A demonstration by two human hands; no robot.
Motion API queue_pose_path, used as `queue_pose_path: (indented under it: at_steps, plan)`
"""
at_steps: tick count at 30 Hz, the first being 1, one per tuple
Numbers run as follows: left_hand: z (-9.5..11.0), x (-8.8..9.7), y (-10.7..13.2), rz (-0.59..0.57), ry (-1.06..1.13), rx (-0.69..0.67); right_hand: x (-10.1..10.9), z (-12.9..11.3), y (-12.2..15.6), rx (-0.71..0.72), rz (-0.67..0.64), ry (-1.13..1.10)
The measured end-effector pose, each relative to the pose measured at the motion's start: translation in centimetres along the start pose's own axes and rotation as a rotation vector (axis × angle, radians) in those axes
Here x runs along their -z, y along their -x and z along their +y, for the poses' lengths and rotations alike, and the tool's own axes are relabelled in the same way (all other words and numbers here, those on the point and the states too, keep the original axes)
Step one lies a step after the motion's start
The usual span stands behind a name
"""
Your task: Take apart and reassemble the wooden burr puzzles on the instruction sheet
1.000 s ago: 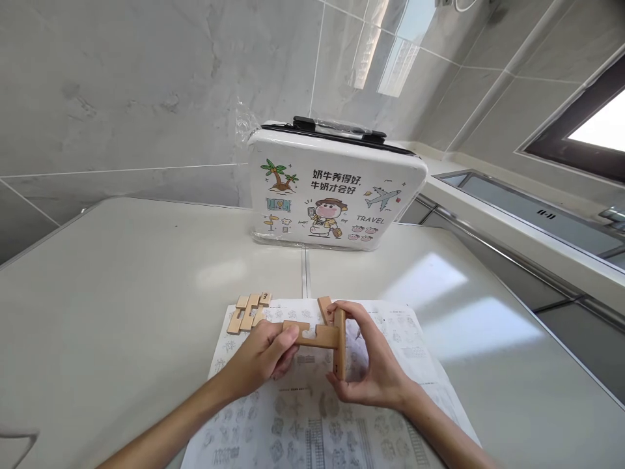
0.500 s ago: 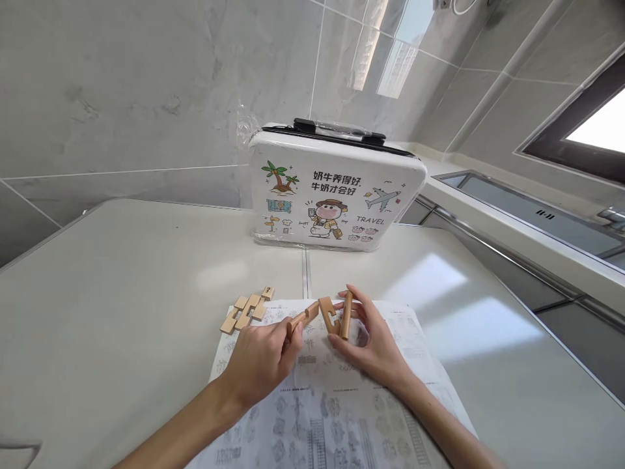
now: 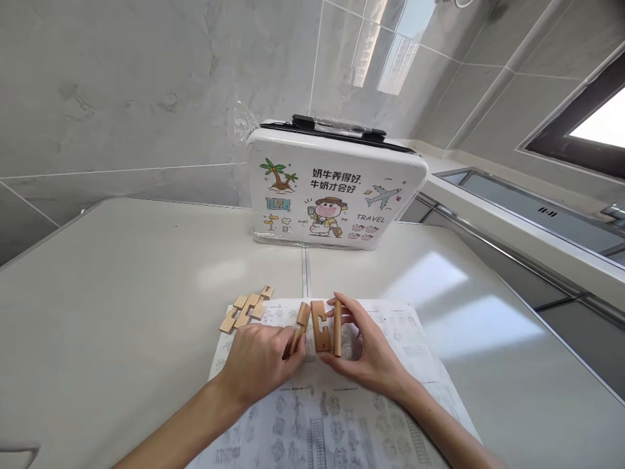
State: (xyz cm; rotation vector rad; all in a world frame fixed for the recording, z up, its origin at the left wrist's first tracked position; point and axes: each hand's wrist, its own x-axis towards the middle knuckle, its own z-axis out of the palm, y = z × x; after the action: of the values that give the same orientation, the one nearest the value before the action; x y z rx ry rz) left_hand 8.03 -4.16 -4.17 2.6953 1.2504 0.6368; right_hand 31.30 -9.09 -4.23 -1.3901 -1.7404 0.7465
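Note:
My left hand (image 3: pixel 258 361) pinches a notched wooden bar (image 3: pixel 299 327) by its near end, low over a printed instruction sheet (image 3: pixel 332 404). My right hand (image 3: pixel 367 355) grips a second wooden bar (image 3: pixel 336 327) between thumb and fingers, held on edge. Between the two lies a wider notched wooden piece (image 3: pixel 319 326) flat on the sheet, touching or nearly touching the right hand's bar. All three bars run side by side, pointing away from me. A cluster of several small wooden pieces (image 3: pixel 245 311) lies at the sheet's far left corner.
A white cartoon-printed case (image 3: pixel 334 189) with a black handle, wrapped in clear plastic, stands at the back of the pale table (image 3: pixel 122 293) against a grey tiled wall. A ledge and window frame (image 3: pixel 537 215) run along the right.
The joined bars that I held up a second ago have come apart. Both hands have lowered them, and the pieces now sit parallel on the sheet.

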Motion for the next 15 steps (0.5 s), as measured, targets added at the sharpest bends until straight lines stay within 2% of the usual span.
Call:
queue_pose_path:
  at_steps: [3,7,15]
  plan:
    - [-0.3,-0.1,0.0,0.015,-0.049,-0.005,0.6,0.4,-0.3,-0.012,0.009,0.070]
    - [-0.2,0.1,-0.1,0.039,-0.060,-0.038,1.8,1.4,-0.7,-0.024,-0.055,0.188]
    - [0.4,0.8,-0.6,0.068,0.041,-0.169,3.1,1.7,-1.1,0.114,-0.161,0.349]
